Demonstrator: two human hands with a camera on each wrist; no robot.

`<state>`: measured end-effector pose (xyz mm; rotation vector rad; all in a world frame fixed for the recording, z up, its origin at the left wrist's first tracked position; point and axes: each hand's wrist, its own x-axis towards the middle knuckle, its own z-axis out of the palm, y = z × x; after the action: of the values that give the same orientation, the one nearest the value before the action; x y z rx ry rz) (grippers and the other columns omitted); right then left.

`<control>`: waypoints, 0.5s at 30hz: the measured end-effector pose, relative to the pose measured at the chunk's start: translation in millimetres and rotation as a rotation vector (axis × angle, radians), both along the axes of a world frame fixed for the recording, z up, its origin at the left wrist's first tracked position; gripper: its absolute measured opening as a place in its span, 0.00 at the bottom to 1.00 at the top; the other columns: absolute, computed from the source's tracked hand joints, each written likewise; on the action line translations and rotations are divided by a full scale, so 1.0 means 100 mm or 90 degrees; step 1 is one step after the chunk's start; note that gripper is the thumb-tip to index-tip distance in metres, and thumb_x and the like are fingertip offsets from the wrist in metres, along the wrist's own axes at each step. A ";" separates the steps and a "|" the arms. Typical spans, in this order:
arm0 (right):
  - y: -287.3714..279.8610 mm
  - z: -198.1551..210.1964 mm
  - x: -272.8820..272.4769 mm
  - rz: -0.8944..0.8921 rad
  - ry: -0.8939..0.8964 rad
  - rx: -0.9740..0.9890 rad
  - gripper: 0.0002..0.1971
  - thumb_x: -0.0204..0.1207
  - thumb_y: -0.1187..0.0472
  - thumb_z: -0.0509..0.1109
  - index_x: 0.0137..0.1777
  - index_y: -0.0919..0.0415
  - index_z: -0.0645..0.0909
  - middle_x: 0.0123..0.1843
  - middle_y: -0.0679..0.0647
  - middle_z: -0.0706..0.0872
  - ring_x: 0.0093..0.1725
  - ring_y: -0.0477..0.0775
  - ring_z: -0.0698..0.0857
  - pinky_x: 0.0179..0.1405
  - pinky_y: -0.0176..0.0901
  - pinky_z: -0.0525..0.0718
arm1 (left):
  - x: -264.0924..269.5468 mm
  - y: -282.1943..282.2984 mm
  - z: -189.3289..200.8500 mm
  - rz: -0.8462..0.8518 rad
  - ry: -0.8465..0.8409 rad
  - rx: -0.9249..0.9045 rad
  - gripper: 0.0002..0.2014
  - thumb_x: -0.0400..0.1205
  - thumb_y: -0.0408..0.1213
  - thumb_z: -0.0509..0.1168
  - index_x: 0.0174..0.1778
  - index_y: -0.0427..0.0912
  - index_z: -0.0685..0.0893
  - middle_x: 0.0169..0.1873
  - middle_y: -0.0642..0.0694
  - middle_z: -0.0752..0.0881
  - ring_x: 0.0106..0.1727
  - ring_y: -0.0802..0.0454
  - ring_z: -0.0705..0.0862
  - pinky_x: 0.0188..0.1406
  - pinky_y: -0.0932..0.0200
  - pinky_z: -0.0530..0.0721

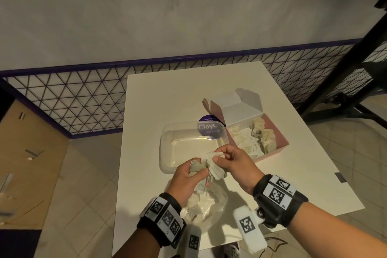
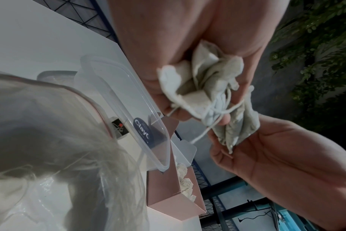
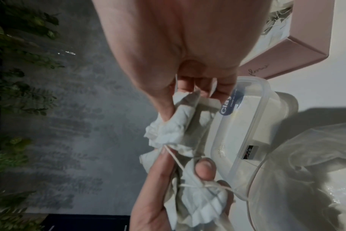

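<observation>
A tangled clump of pale tea bags with white strings hangs above the near edge of a clear plastic container. My left hand grips the lower part of the clump from the left. My right hand pinches its upper end between thumb and fingers. A string winds around the bags and over my left fingers. A small dark tag hangs beside the container wall.
An open pink box holding more crumpled tea bags stands right of the container on the white table. A crumpled clear plastic bag lies under my hands. A mesh fence runs behind the table.
</observation>
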<state>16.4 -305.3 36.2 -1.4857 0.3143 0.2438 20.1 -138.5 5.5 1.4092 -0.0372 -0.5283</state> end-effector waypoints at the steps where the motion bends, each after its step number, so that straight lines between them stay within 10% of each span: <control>1: -0.01 -0.01 0.00 -0.013 -0.001 0.009 0.08 0.76 0.72 0.69 0.53 0.63 0.79 0.39 0.57 0.85 0.35 0.47 0.84 0.33 0.33 0.83 | -0.01 -0.01 0.00 0.006 0.004 0.002 0.01 0.79 0.33 0.70 0.45 0.42 0.85 0.33 0.42 0.87 0.34 0.49 0.85 0.37 0.57 0.83; 5: -0.09 -0.03 0.02 -0.025 0.009 0.046 0.21 0.75 0.72 0.70 0.66 0.57 0.75 0.36 0.56 0.82 0.40 0.48 0.84 0.43 0.35 0.84 | 0.02 -0.03 -0.02 0.092 0.111 -0.064 0.06 0.82 0.31 0.66 0.54 0.40 0.84 0.42 0.36 0.88 0.39 0.44 0.86 0.41 0.51 0.85; 10: -0.23 0.09 -0.07 0.095 0.000 0.039 0.08 0.73 0.73 0.70 0.52 0.68 0.85 0.42 0.56 0.90 0.42 0.50 0.87 0.44 0.36 0.84 | 0.09 0.04 -0.01 0.268 0.299 -0.199 0.18 0.81 0.48 0.62 0.37 0.37 0.87 0.32 0.39 0.85 0.35 0.43 0.81 0.44 0.47 0.77; 15: -0.18 0.15 -0.15 0.234 0.007 0.022 0.06 0.64 0.64 0.78 0.42 0.59 0.88 0.38 0.52 0.88 0.37 0.44 0.85 0.41 0.33 0.81 | 0.16 0.08 -0.01 0.331 0.333 -0.274 0.13 0.86 0.45 0.58 0.53 0.38 0.79 0.41 0.42 0.82 0.37 0.47 0.84 0.43 0.50 0.79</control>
<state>1.8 -323.7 50.7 -1.5009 0.0432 0.5481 35.9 -130.5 4.3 0.7830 0.5894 -0.4042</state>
